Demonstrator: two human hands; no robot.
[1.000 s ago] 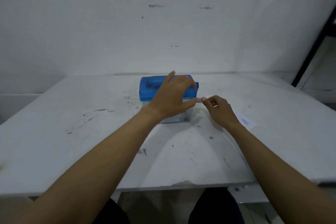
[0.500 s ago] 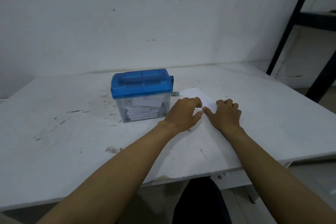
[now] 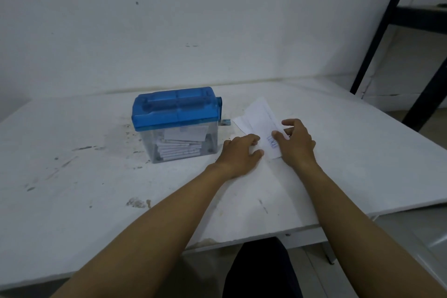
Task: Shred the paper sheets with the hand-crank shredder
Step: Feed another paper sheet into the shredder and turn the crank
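A hand-crank shredder (image 3: pixel 176 113) with a blue lid and a clear bin of paper strips stands towards the back of the worktop (image 3: pixel 72 189). Just right of it, the left hand (image 3: pixel 238 155) curls its fingers at the left edge of the paper sheets (image 3: pixel 260 118); whether it pinches them I cannot tell. The right hand (image 3: pixel 296 145) presses them with spread fingers.

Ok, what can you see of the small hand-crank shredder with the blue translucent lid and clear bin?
The small hand-crank shredder stands upright on the stained white table. Its translucent blue plastic lid is seated on top, with a blue crank hub on its right end. The clear bin below holds stacked white paper pieces. No hand touches it; the left hand lies just right of its base.
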